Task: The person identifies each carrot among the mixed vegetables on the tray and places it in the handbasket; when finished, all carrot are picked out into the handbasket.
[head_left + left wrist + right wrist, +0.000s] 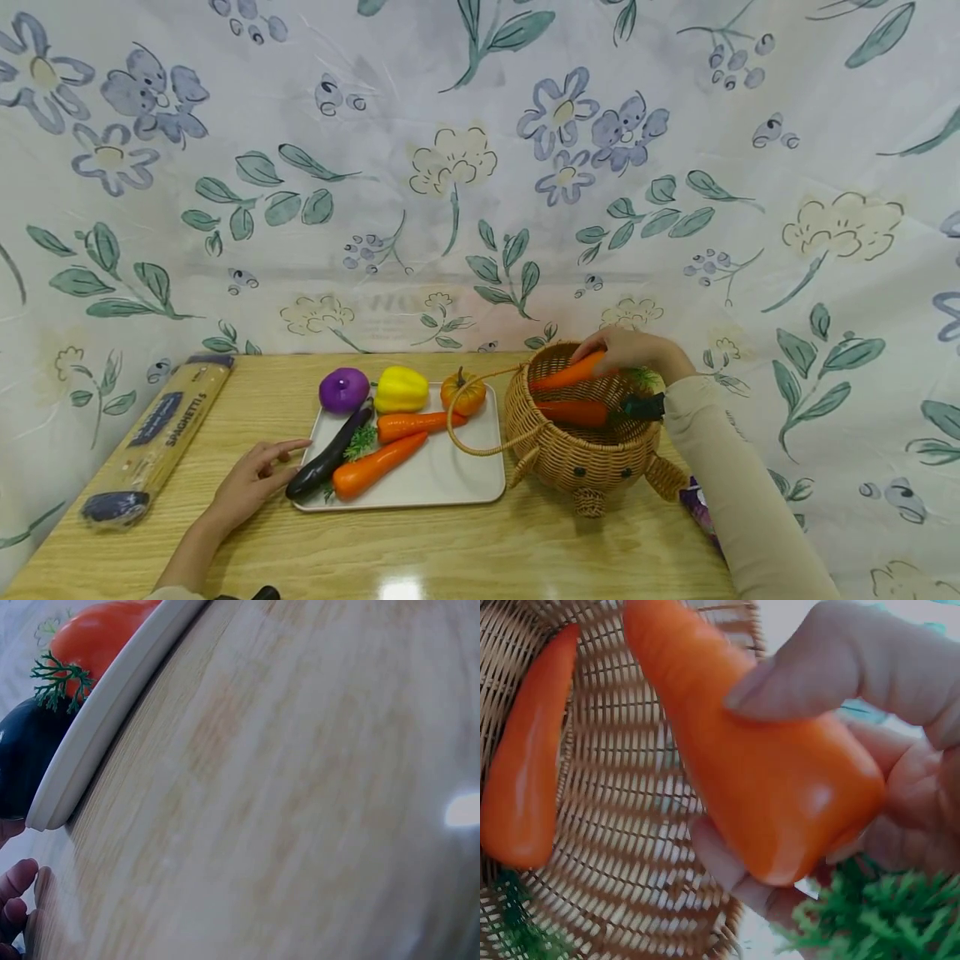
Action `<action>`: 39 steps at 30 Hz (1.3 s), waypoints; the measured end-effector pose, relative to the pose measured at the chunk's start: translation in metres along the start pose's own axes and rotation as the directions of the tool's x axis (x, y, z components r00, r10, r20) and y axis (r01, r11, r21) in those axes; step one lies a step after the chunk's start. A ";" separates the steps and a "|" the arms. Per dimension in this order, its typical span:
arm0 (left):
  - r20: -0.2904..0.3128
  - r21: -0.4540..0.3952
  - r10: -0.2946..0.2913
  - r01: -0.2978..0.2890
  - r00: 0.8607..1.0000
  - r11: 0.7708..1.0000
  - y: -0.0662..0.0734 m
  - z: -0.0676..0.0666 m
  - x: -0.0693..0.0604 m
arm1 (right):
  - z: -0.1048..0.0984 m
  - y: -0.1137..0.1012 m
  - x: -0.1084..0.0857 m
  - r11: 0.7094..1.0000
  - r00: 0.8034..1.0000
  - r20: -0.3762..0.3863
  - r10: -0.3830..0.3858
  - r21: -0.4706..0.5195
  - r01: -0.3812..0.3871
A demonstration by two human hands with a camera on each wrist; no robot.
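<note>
My right hand point(626, 348) grips an orange carrot point(780, 780) with green leaves, thumb on one side and fingers on the other, at the mouth of the wicker basket point(558, 458). Inside the basket lies a second carrot point(525, 765). My left hand point(255, 479) is at the left edge of the white tray point(450, 487), fingers extended beside a dark eggplant point(330, 454). Whether they touch the tray is hard to tell. The tray also bears two carrots point(378, 465), a yellow bell pepper point(401, 390), a small pumpkin point(462, 393) and a purple round vegetable point(343, 390).
A spaghetti packet point(157, 442) lies at the left of the wooden table point(420, 546). The basket's handle point(457, 437) leans over the tray's right side. A purple packet point(699, 508) is partly hidden by my right sleeve. A floral cloth point(450, 275) hangs behind.
</note>
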State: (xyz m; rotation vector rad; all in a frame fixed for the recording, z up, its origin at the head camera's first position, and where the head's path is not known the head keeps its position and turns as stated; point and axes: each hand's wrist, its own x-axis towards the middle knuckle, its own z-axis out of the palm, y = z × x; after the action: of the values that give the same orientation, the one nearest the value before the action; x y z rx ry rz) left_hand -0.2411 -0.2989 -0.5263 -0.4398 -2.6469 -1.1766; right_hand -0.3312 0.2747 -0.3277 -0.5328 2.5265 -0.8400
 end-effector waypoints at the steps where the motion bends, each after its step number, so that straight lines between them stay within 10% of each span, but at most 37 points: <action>1: 0.000 0.000 0.008 -0.008 1.000 1.000 0.000 0.000 0.000 | 0.002 0.001 0.004 1.000 1.000 0.006 -0.003 0.000 0.003; 27: 0.001 0.002 -0.028 0.028 1.000 1.000 0.002 0.000 0.002 | 0.037 0.036 0.039 0.998 0.997 -0.026 0.067 -0.007 -0.067; 39: -0.016 0.001 -0.023 0.023 1.000 1.000 0.003 0.001 0.001 | 0.044 0.042 0.044 0.982 0.996 -0.055 0.065 -0.172 -0.073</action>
State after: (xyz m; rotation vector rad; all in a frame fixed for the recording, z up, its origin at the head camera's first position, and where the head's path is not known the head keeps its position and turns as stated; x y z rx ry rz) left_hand -0.2414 -0.2963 -0.5244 -0.3985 -2.6455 -1.1807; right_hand -0.3554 0.2642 -0.3978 -0.4811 2.6626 -0.6180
